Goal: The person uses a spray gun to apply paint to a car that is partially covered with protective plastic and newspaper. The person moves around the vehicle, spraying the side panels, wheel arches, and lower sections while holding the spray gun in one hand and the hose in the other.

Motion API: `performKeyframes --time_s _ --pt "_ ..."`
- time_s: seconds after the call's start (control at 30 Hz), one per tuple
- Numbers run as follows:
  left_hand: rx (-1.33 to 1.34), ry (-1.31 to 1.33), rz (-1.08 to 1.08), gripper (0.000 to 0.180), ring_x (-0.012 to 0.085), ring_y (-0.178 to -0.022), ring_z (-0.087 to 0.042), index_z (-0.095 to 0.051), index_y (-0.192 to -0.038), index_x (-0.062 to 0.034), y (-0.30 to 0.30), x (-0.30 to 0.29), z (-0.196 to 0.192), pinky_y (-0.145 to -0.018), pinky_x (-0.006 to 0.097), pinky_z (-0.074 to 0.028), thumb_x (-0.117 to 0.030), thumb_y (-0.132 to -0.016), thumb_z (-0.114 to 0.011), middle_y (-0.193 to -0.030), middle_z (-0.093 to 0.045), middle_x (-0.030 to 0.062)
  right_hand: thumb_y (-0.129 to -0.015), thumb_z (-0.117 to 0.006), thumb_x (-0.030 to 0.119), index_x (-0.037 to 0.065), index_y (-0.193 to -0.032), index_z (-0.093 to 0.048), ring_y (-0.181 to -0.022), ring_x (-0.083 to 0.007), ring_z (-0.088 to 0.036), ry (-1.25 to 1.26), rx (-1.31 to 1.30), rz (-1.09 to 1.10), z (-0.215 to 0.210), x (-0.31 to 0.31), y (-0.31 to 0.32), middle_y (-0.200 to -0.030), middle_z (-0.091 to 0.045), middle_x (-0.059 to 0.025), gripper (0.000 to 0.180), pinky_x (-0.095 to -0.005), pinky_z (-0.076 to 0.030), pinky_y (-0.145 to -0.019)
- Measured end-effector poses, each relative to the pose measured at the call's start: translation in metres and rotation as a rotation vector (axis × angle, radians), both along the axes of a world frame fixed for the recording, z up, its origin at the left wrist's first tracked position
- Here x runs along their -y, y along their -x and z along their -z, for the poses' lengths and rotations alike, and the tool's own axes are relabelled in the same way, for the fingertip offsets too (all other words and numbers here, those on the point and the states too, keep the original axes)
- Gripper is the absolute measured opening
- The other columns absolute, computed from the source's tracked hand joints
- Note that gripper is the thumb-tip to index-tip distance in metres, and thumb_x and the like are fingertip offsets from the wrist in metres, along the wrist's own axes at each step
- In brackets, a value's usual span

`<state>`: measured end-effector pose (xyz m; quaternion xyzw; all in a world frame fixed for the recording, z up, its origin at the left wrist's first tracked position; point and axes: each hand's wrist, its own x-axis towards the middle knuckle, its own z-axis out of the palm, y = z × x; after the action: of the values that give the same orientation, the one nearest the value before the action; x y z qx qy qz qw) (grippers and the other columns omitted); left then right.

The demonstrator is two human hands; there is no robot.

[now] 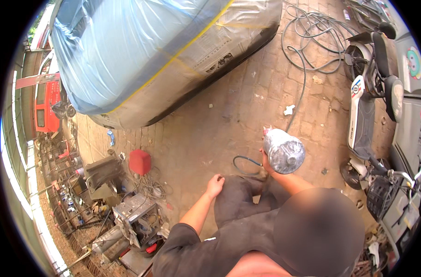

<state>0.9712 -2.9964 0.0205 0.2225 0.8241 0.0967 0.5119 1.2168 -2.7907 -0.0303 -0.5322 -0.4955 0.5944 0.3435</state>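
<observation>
My right hand (265, 161) is wrapped round a spray gun whose paint-smeared silver-white cup (286, 152) faces up and hides most of the gun. A small red and white part (267, 130) shows at the cup's far left edge. A dark hose (246, 158) loops beside this hand, and more of it runs away from behind the cup. My left hand (215, 186) rests against my left knee (238, 184), fingers curled, with nothing visible in it. Ahead stands a vehicle (141, 55) masked with blue plastic film, newspaper and yellow tape, apart from both hands.
The hose coil (312, 41) lies on the brick floor at the far right. A scooter (360, 115) stands right, beside a grey vehicle (409, 120). A red container (140, 162), a metal machine (134, 212) and tangled cables crowd the left. White crumpled scrap (289, 110) lies beyond the cup.
</observation>
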Motion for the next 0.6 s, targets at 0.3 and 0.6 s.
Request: performKeyframes --time_s 0.3,0.6 --pt "0.159 -0.086 -0.284 0.043 0.0202 -0.091 -0.066 -0.052 -0.124 0.0046 -0.029 0.136 -0.101 -0.077 0.032 -0.052 -0.021 -0.092 -0.063 -0.110 -0.066 0.0136 -0.090 -0.058 0.009 0.008 -0.121 -0.053 -0.088 -0.0208 -0.056 -0.034 -0.224 -0.316 -0.136 0.087 0.050 -0.099 -0.056 -0.0094 0.032 -0.0324 -0.045 -0.080" --pt "-0.397 -1.036 -0.147 0.056 0.0297 -0.109 -0.058 -0.051 -0.128 0.0003 -0.040 0.239 -0.219 -0.096 0.043 -0.043 -0.020 -0.081 -0.075 -0.115 -0.061 0.0142 -0.088 -0.060 0.007 0.010 -0.127 -0.049 -0.099 -0.0222 -0.058 -0.365 -0.484 -0.651 -0.275 0.322 0.173 -0.108 -0.057 -0.0102 0.041 -0.0341 -0.048 -0.086"
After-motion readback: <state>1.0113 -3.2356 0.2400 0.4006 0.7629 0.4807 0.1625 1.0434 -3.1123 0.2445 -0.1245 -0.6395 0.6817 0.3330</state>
